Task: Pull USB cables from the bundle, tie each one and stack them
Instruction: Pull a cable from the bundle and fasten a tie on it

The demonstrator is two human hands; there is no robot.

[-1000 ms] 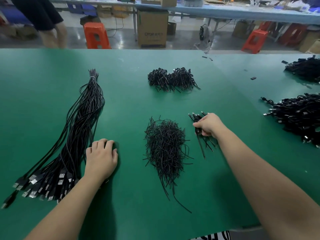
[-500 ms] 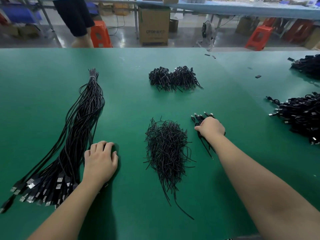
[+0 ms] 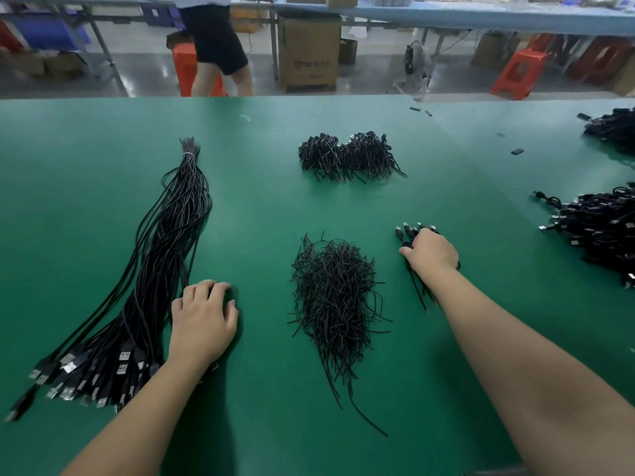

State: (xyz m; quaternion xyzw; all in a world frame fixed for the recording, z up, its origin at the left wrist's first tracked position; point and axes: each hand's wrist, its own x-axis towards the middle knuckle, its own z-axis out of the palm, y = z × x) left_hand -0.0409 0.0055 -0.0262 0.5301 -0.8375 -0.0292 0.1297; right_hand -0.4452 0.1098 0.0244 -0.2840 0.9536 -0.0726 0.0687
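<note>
While beside tie pile (image 3: 335,297): R hand (image 3: 431,253) on cables (image 3: 410,233).

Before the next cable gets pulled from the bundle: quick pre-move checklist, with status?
1. Right hand free: not ok, it rests on the small cable stack.
2. Left hand beside the bundle: ok, knuckles up on the green table.
3. Left hand holds a cable: cannot tell, fingertips hidden.
4. Bundle tied at far end: ok, band visible.
5. Twist ties between the hands: ok.
</note>
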